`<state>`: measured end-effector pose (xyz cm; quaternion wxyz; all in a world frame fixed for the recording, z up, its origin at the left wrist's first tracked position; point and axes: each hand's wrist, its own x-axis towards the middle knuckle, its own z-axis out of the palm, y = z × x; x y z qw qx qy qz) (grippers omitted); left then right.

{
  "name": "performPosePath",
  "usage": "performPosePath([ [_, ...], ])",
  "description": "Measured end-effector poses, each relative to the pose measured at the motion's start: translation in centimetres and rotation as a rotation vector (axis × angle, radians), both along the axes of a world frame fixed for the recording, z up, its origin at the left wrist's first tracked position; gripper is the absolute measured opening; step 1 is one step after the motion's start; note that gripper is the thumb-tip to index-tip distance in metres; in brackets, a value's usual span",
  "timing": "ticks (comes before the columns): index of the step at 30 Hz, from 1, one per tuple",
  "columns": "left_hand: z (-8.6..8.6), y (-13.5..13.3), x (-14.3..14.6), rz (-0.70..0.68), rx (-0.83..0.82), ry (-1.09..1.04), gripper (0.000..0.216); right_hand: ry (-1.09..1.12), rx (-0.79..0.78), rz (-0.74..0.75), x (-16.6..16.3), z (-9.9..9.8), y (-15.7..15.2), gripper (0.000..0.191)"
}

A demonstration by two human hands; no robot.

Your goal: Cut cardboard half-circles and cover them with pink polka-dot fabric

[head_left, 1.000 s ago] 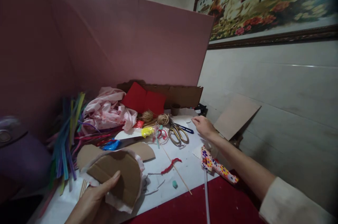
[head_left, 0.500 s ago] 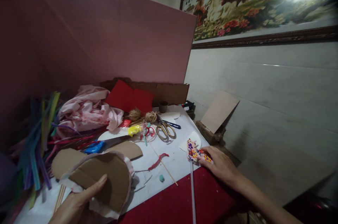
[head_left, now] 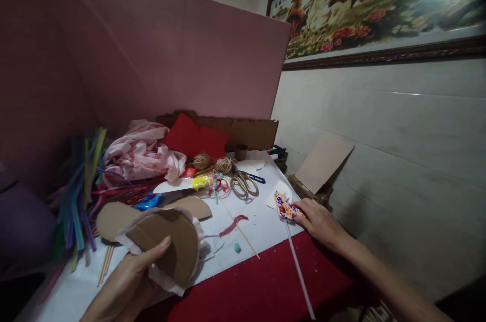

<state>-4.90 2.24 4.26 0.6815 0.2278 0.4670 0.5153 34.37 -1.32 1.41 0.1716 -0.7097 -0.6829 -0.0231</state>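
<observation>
My left hand (head_left: pixel 127 284) grips a rounded cardboard piece (head_left: pixel 170 246) wrapped in pale pink cloth, thumb pressed on its face, near the table's front edge. My right hand (head_left: pixel 321 220) rests at the table's right edge, fingers closed round a glue gun (head_left: pixel 286 206) with a colourful flowered pattern. A white glue stick (head_left: pixel 298 271) runs from the gun down over the red cloth (head_left: pixel 261 286).
On the white tabletop (head_left: pixel 261 226) lie gold scissors (head_left: pixel 245 185), two twine balls (head_left: pixel 212 163), a thin wooden stick (head_left: pixel 241 233), a red pipe-cleaner bit (head_left: pixel 233 225), blue scissors (head_left: pixel 148 203), pink fabric (head_left: pixel 140 155), red paper (head_left: pixel 197 137) and coloured strips (head_left: pixel 81 185). A board (head_left: pixel 322 162) leans on the wall.
My right hand drew back from the far side of the table to the glue gun and closed on it. The left hand kept holding the cardboard piece; the view shifted a little.
</observation>
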Motion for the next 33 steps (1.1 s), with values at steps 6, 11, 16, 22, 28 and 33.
performPosePath([
  [6,0.4,-0.6,0.5,-0.059,-0.057,0.001,0.063,-0.001,0.096,0.003,-2.2,2.5,0.8,0.031],
  [11,0.6,-1.6,0.8,-0.141,-0.086,-0.060,0.061,0.078,0.098,0.162,-6.1,4.1,2.2,0.023],
  [16,0.6,-2.0,0.5,-0.268,0.006,-0.114,0.047,0.420,0.019,0.426,-13.6,4.7,1.9,0.028],
  [22,-0.2,-1.8,0.3,-0.021,0.310,0.040,0.054,0.718,-0.045,0.462,-20.1,5.4,2.2,0.022],
  [28,-1.2,-0.9,-0.2,0.055,0.396,-0.010,0.054,0.974,-0.179,0.460,-21.8,5.3,1.4,0.014],
  [33,-0.8,-1.2,-0.1,-0.092,0.319,-0.198,0.049,0.770,0.061,0.443,-23.0,5.5,1.3,0.014],
])
